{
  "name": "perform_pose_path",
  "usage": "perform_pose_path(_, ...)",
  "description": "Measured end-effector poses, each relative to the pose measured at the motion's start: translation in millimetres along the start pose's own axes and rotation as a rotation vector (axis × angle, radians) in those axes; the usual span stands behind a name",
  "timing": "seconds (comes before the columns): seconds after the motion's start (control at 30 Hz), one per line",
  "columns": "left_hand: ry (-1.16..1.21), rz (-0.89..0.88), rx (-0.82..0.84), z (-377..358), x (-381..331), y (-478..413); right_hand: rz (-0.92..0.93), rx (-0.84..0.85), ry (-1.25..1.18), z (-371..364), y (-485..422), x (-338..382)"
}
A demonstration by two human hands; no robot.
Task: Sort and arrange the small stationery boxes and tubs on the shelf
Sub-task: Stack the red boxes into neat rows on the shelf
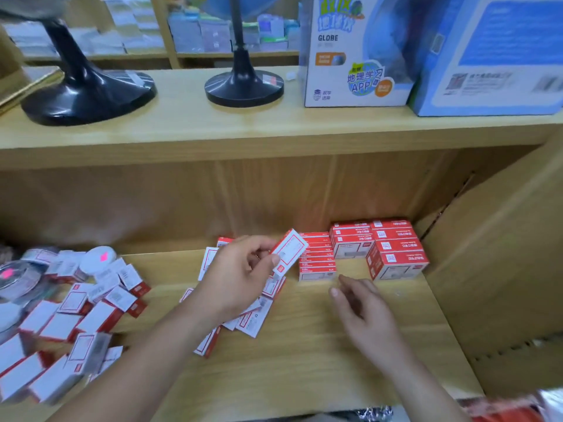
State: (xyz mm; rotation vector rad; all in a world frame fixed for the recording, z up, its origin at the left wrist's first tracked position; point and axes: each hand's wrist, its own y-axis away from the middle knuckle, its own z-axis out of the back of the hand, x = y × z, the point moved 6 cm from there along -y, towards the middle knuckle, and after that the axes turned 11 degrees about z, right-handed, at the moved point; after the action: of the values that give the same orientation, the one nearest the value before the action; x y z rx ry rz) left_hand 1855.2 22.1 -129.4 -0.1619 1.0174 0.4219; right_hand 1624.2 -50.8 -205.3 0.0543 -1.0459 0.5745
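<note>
My left hand (240, 275) pinches a small white-and-red stationery box (288, 254) between thumb and fingers, lifted and tilted above a loose heap of similar boxes (253, 319) on the wooden shelf (304, 354). Just right of the held box stands a neat row of thin red boxes (316, 257). Stacked larger red boxes (393, 251) fill the back right corner. My right hand (362, 312) hovers over the shelf in front of those rows, fingers relaxed and holding nothing. A jumbled pile of white-and-red boxes (70, 330) lies at the left, with round white tubs (99, 258) behind it.
The upper shelf board (189, 129) overhangs the work area. On it stand two black globe stands (88, 95) (243, 86), a globe carton (356, 53) and a blue box (493, 56). A wooden side panel (499, 254) closes the right side.
</note>
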Motion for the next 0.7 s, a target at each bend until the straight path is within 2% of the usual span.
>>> perform_pose_path(0.1,0.168,0.094,0.176,-23.5,2.2,19.7,-0.098,-0.020,-0.224,4.3,4.8,15.5)
perform_pose_path(0.23,0.317,0.160,0.243,-49.7,5.8,42.4,-0.189,0.063,-0.541,1.2,11.2,38.5)
perform_pose_path(0.37,0.371,0.142,0.119,-56.0,10.5,54.5,-0.256,-0.022,-0.615,6.6,18.7,40.3)
perform_pose_path(0.47,0.384,0.171,0.115,-60.6,15.0,59.6,-0.267,-0.059,-0.628,7.3,18.8,39.5)
perform_pose_path(0.63,0.576,0.285,0.082,-72.2,9.5,65.6,-0.241,0.068,-0.615,-5.3,21.9,40.2)
perform_pose_path(0.7,0.419,0.242,0.042,-71.4,13.5,65.3,-0.199,0.089,-0.576,-10.7,20.3,38.3)
